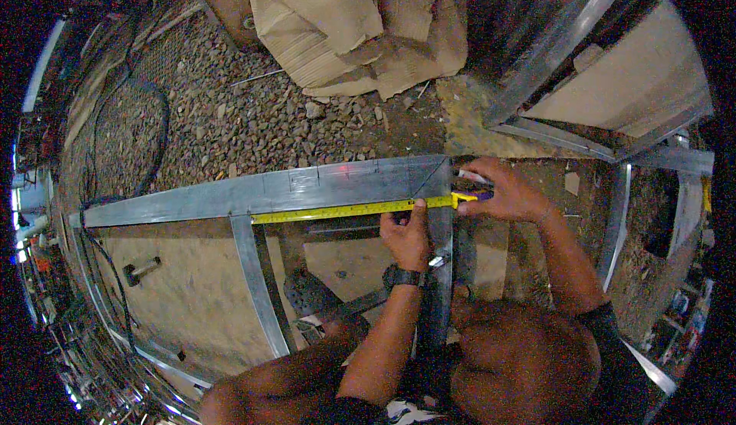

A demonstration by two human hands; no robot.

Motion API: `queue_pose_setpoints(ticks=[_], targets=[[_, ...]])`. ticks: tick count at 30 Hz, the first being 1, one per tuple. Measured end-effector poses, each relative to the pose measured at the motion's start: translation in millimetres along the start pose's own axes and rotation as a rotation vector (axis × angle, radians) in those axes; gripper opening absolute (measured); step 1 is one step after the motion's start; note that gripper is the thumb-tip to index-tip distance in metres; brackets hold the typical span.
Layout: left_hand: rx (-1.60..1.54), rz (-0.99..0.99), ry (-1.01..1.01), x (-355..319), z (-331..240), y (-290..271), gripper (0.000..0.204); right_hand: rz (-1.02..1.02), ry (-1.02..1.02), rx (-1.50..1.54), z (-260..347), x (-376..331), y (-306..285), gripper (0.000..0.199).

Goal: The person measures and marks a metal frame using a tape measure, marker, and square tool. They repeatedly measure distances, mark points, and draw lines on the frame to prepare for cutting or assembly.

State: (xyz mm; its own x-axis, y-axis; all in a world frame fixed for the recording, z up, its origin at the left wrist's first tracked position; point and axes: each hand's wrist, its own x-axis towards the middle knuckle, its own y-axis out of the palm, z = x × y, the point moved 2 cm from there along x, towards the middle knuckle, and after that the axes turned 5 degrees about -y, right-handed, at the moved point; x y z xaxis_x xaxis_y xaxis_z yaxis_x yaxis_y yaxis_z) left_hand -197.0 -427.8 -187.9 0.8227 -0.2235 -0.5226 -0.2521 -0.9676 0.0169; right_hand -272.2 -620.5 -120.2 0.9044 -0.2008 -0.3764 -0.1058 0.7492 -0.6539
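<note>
A yellow tape measure blade (pixel 337 211) lies stretched along the lower edge of a grey metal frame bar (pixel 261 190). My left hand (pixel 406 235), with a dark watch on its wrist, pinches the blade against the bar close to the mitred corner (pixel 435 177). My right hand (pixel 502 191) grips the tape measure case (pixel 471 196), yellow and purple, just right of that corner, with a white marker-like stick under the fingers. The frame's upright bar (pixel 438 272) runs down between my forearms. My knees show at the bottom.
Gravel ground (pixel 253 118) lies beyond the frame, with torn cardboard sheets (pixel 360 26) at the top. Another metal frame (pixel 583 49) stands at the upper right. A black cable (pixel 153 141) loops at the left. A second frame bar (pixel 257 287) slants down over pale board.
</note>
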Motion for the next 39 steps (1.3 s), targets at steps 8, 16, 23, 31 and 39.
queue_pose_setpoints(ticks=[8,16,23,31,39], targets=[[-0.115,0.04,-0.072,3.7,15.3,-1.9,0.038,-0.418,0.269,0.546,30.8,-5.5,-40.5,0.041],[0.036,0.005,-0.019,3.8,24.9,-1.4,0.034,-0.404,0.217,1.439,112.0,-4.7,-14.2,0.043],[-0.085,0.029,-0.068,5.9,30.1,-3.6,0.03,-0.147,-0.118,1.887,180.4,-2.6,-41.0,0.032],[-0.073,-0.01,-0.062,14.6,46.7,-12.1,0.034,-0.247,-0.174,1.78,201.7,5.8,-42.1,0.03],[-0.04,-0.033,0.018,4.9,21.1,2.7,0.032,-0.266,-0.16,1.711,196.1,6.6,-42.2,0.027]])
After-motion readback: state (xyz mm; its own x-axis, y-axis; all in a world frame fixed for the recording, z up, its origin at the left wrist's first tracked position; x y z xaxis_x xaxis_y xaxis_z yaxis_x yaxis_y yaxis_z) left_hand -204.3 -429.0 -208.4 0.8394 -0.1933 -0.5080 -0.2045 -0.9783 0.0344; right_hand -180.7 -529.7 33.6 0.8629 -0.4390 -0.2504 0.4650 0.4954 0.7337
